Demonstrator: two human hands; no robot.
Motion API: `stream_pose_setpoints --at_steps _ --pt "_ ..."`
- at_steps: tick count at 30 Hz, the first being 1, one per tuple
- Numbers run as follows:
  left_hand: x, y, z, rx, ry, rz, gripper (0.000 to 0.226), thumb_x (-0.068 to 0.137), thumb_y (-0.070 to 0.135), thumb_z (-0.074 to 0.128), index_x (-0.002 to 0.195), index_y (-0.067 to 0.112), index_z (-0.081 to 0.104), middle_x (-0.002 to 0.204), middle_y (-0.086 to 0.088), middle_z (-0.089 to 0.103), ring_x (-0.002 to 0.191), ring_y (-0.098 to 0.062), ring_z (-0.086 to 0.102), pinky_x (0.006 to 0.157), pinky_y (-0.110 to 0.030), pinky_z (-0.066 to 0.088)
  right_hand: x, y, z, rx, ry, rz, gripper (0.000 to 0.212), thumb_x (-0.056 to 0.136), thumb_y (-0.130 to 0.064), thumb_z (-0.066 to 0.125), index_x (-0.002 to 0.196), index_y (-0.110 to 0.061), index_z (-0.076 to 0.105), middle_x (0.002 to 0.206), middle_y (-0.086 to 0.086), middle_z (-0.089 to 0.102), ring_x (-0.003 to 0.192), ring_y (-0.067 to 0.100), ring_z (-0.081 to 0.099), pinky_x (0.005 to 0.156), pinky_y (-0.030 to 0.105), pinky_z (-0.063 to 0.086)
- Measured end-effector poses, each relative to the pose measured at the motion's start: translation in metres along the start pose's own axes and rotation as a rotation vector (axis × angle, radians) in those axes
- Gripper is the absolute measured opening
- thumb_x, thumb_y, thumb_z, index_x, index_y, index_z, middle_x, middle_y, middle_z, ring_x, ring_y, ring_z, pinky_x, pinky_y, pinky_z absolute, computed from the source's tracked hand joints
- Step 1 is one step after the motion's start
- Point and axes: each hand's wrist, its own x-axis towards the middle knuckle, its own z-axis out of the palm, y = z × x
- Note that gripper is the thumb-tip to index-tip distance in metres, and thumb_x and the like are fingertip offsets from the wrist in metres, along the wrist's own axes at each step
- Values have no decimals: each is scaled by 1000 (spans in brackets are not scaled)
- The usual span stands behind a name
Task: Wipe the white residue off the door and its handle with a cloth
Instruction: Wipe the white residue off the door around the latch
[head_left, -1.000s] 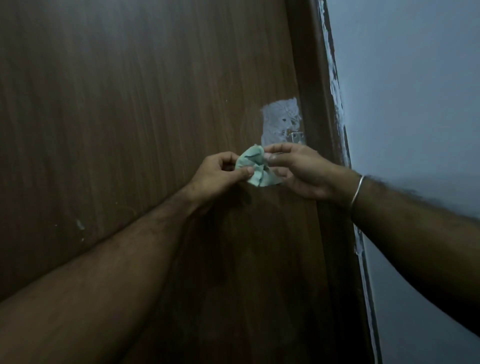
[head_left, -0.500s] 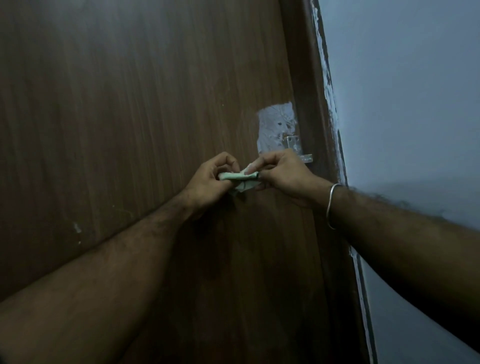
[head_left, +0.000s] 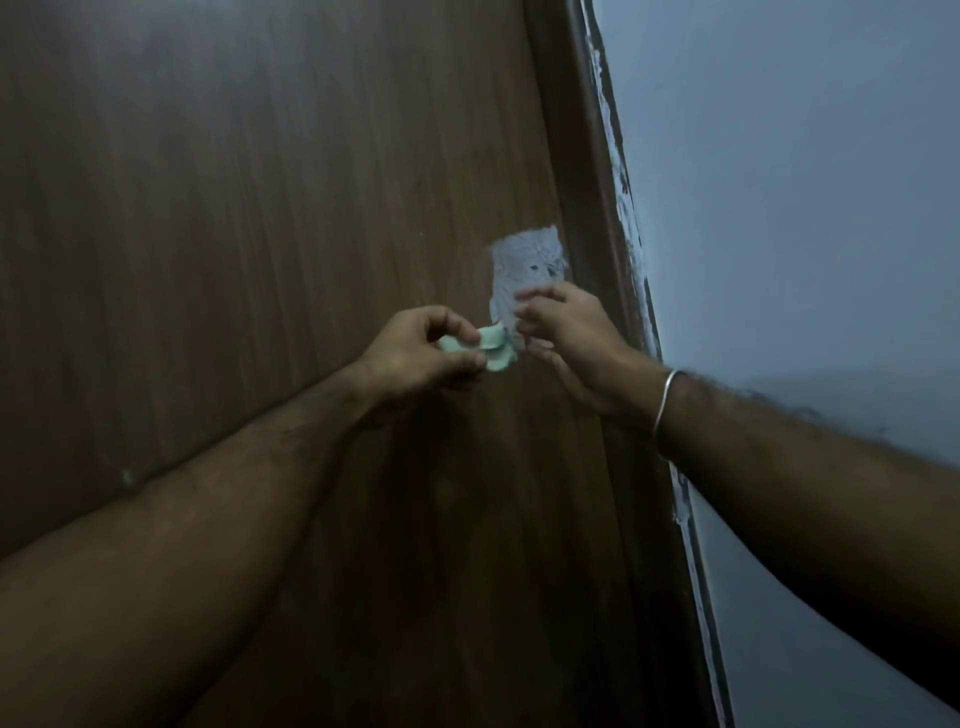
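The left hand (head_left: 415, 353) pinches the small folded pale-green cloth (head_left: 488, 351), the right hand (head_left: 566, 338) at its three o'clock seems loosely curled and empty, and the white residue patch (head_left: 524, 265) on the brown wooden door (head_left: 260, 208) looks not yet wiped.

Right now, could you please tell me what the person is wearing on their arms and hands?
Both forearms are bare, with no sleeves in view. The left hand wears nothing; the right hand has a thin silver bangle at its wrist. No gloves.
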Motion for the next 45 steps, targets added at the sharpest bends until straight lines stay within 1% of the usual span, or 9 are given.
stream_pose_setpoints --at_steps 4,9,13,16,22,29,33,38,45 --pt "12 16 5 -9 -86 47 34 79 -4 74 105 8 56 98 -16 70 77 -23 74 62 -31 59 0 -14 -13 74 -312 158 38 84 -4 70 121 -5 63 117 11 65 102 22 68 77 29 59" --pt "45 29 1 483 -11 155 37 83 12 75 113 21 56 108 0 68 89 -12 69 68 -24 56 21 -22 -30 85 142 190 19 84 9 64 101 4 68 106 20 66 86 29 70 66 33 62" --pt "71 21 -23 1084 -90 355 40 94 11 58 134 17 53 133 -2 56 122 -17 53 98 -28 43 68 -37 -53 -710 563 -202 10 82 -13 70 91 -13 74 97 7 72 85 19 65 80 26 55" --pt "77 -2 -33 1174 -49 510 46 97 15 53 143 16 46 152 -2 41 147 -18 24 122 -37 16 106 -50 -47 -860 622 -423 10 79 -17 76 88 -14 74 92 6 71 76 13 59 71 19 46" --pt "89 -27 -28 1437 75 643 58 99 33 41 153 16 27 163 -4 21 151 -17 10 123 -37 3 151 -18 -26 -991 616 -394 10 82 -5 69 89 -10 73 90 9 72 78 20 65 70 26 53" --pt "91 -30 -27 1518 100 681 67 94 35 45 154 16 21 164 -6 15 151 -18 7 117 -32 -4 114 31 -2 -882 325 -735 27 93 -25 52 85 -12 74 87 4 71 76 12 62 74 27 51" --pt "92 -34 -27 1544 94 674 68 94 34 49 154 16 21 164 -5 15 151 -19 7 117 -33 -4 140 8 -15 -812 549 -524 28 90 -12 57 113 -17 72 113 7 72 102 20 67 95 20 46" --pt "94 -33 -25 1531 95 654 71 88 36 42 153 15 24 163 -7 18 151 -21 8 117 -34 -3 130 6 19 -949 347 -783 21 82 -9 65 98 -15 77 101 4 73 94 19 66 88 30 52" --pt "94 -33 -26 1535 86 652 76 82 41 30 153 15 23 163 -7 18 151 -21 9 117 -35 -3 139 -7 22 -911 481 -650 15 82 -8 67 91 -15 76 103 4 72 96 17 66 86 28 54"
